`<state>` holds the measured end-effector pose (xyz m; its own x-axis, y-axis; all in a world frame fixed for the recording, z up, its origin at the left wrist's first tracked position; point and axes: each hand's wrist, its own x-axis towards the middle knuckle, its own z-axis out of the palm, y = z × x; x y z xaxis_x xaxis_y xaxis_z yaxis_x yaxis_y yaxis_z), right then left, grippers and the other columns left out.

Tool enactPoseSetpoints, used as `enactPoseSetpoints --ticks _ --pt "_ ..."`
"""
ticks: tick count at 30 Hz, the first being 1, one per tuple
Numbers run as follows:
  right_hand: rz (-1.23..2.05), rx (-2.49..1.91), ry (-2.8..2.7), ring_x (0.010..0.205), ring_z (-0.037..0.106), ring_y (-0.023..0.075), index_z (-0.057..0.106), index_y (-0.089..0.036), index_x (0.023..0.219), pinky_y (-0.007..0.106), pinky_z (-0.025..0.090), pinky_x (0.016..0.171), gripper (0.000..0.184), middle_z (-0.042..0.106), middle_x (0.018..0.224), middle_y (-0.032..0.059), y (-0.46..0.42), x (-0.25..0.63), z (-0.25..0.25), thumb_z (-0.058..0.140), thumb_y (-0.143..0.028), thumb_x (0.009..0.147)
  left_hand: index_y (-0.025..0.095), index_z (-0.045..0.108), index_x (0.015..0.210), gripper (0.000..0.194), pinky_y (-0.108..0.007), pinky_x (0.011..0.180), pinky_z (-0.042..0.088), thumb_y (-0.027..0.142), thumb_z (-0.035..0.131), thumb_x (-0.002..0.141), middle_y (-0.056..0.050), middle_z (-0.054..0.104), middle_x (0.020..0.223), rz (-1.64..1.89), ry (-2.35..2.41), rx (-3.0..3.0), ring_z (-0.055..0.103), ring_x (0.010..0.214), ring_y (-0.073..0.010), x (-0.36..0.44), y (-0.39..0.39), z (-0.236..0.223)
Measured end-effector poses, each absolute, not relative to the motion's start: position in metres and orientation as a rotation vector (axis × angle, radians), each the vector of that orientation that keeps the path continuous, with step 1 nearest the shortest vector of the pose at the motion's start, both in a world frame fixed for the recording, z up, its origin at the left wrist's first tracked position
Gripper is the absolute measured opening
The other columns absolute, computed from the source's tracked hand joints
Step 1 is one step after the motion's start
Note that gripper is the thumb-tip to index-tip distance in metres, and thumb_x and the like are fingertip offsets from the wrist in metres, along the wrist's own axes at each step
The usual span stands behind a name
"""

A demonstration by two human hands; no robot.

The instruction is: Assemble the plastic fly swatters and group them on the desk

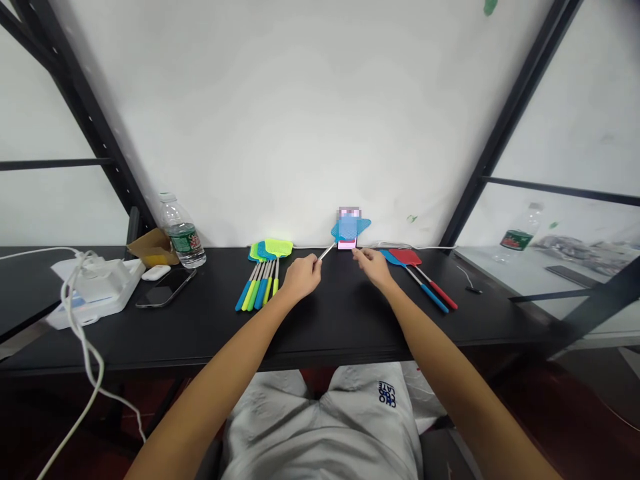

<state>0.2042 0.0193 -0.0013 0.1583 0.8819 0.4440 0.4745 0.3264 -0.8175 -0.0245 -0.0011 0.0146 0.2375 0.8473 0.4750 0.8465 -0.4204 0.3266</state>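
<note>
Starting at left with dark phone (167,288) flat on black desk (200,333), water bottle (184,235) just beyond, near wall. Next, overlapping row of blue, green and yellow swatters (263,289), heads toward wall. Then left hand (303,277), with fingers clamped on metal rod of blue swatter (350,230), its head partly hiding lit phone (347,245) (propped at wall). Close by, right hand (375,267), with fingers curled, fingertips near together; cannot tell whether holding anything. Farther right, blue-handled swatter (434,298) and red swatter (406,257), with heads overlapping.

We list: held swatter (349,229), one; on the table (330,327): swatters (406,257), eight; phones (167,289), two; bottle (185,241), one; cardboard box (153,244), one.
</note>
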Motion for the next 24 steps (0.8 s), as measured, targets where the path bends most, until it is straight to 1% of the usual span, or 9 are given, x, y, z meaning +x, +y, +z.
enactPoseSetpoints --ticks 2,4,6,8,11,14,17,20,24 --pt "0.24 -1.425 -1.464 0.068 0.057 0.0177 0.064 -0.017 0.071 0.027 0.042 0.066 0.048 0.063 0.067 0.0038 0.022 0.221 0.0 0.049 -0.06 0.085 0.019 0.062 0.086 0.029 -0.028 0.066 0.035 0.035 0.04 0.095 -0.006 0.067 0.078 1.081 1.715 2.433 0.062 0.075 -0.0195 -0.028 0.001 0.016" --pt "0.091 -1.608 -1.413 0.077 0.06 0.0212 0.065 -0.017 0.074 0.03 0.043 0.075 0.041 0.067 0.076 0.0067 0.025 0.239 0.001 0.05 -0.053 0.085 0.019 0.061 0.083 0.03 -0.027 0.065 0.034 0.037 0.04 0.095 -0.005 0.066 0.075 1.184 1.731 2.404 0.061 0.074 -0.0186 -0.031 0.004 0.018" --pt "0.016 -1.823 -1.355 0.086 0.061 0.025 0.066 -0.017 0.08 0.034 0.044 0.081 0.032 0.068 0.084 0.0104 0.027 0.255 0.001 0.052 -0.046 0.084 0.019 0.059 0.078 0.034 -0.028 0.063 0.033 0.04 0.039 0.096 -0.005 0.064 0.071 1.225 1.767 2.376 0.06 0.071 -0.0181 -0.034 0.005 0.021" --pt "-0.041 -2.018 -1.27 0.097 0.061 0.0288 0.067 -0.014 0.09 0.037 0.044 0.087 0.027 0.068 0.096 0.0153 0.027 0.267 0.001 0.054 -0.037 0.082 0.019 0.058 0.075 0.038 -0.028 0.062 0.032 0.043 0.037 0.096 -0.005 0.064 0.07 1.221 1.81 2.35 0.059 0.07 -0.0183 -0.038 0.007 0.024" --pt "-0.045 -2.238 -1.151 0.112 0.056 0.0351 0.064 -0.01 0.108 0.044 0.044 0.093 0.037 0.061 0.115 0.0223 0.024 0.275 0.001 0.058 -0.033 0.08 0.019 0.059 0.075 0.038 -0.029 0.063 0.034 0.043 0.037 0.096 -0.007 0.066 0.073 1.184 1.913 2.289 0.061 0.074 -0.0205 -0.046 0.01 0.029" --pt "0.006 -2.349 -1.129 0.121 0.051 0.0387 0.059 -0.008 0.122 0.049 0.042 0.097 0.051 0.054 0.127 0.0254 0.022 0.275 0.002 0.061 -0.034 0.078 0.019 0.061 0.079 0.033 -0.031 0.067 0.039 0.039 0.04 0.093 -0.01 0.068 0.081 1.043 2.05 2.222 0.063 0.082 -0.0247 -0.058 0.013 0.034" --pt "0.033 -2.405 -1.146 0.124 0.049 0.0391 0.057 -0.007 0.126 0.05 0.041 0.099 0.058 0.052 0.13 0.0262 0.023 0.275 0.002 0.063 -0.034 0.076 0.018 0.063 0.082 0.029 -0.034 0.071 0.044 0.038 0.044 0.09 -0.014 0.069 0.09 0.84 2.191 2.105 0.064 0.09 -0.0287 -0.071 0.017 0.039" --pt "0.045 -2.429 -1.176 0.122 0.052 0.0376 0.059 -0.007 0.125 0.048 0.044 0.098 0.057 0.055 0.126 0.0264 0.024 0.276 0.0 0.064 -0.033 0.075 0.017 0.066 0.087 0.026 -0.038 0.075 0.048 0.037 0.05 0.086 -0.016 0.068 0.099 0.644 2.26 2.003 0.064 0.096 -0.0327 -0.083 0.02 0.042" --pt "0.055 -2.439 -1.202 0.119 0.055 0.0373 0.061 -0.007 0.124 0.046 0.047 0.094 0.056 0.057 0.124 0.0266 0.025 0.277 -0.001 0.065 -0.027 0.072 0.016 0.067 0.101 0.034 -0.041 0.079 0.05 0.041 0.059 0.079 -0.02 0.067 0.107 0.511 2.333 1.896 0.064 0.101 -0.0355 -0.094 0.027 0.041"
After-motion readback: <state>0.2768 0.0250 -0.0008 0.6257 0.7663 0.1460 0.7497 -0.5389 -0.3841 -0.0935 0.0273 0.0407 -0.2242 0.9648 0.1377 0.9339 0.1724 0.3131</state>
